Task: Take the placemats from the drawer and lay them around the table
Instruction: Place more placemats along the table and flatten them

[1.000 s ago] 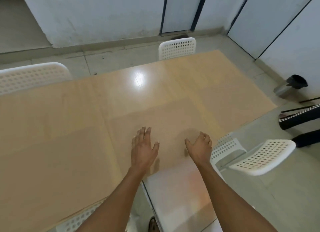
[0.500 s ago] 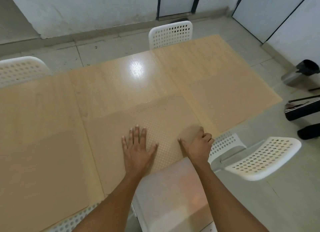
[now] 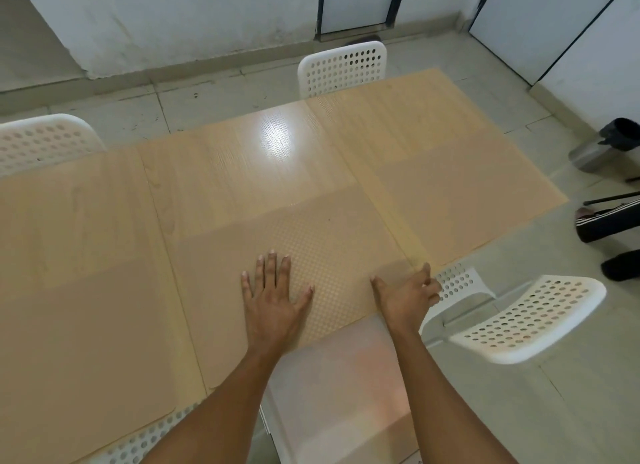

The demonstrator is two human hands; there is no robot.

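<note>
Two hands are working the nearest placemat (image 3: 311, 255) on the bench (image 3: 263, 158): the left hand (image 3: 273, 301) is pressing flat with fingers straight, seemingly to pin it, while the right hand (image 3: 405, 297), fingers loosely curled, grasping nothing, is hovering near its right edge.

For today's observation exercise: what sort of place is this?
Probably a plain dining or meeting room: a long wooden table laid with placemats, white perforated chairs around it, tiled floor.

The left hand (image 3: 273, 301) lies flat with fingers spread; the right hand (image 3: 407, 295) hovers, fingers loosely bent.
</note>
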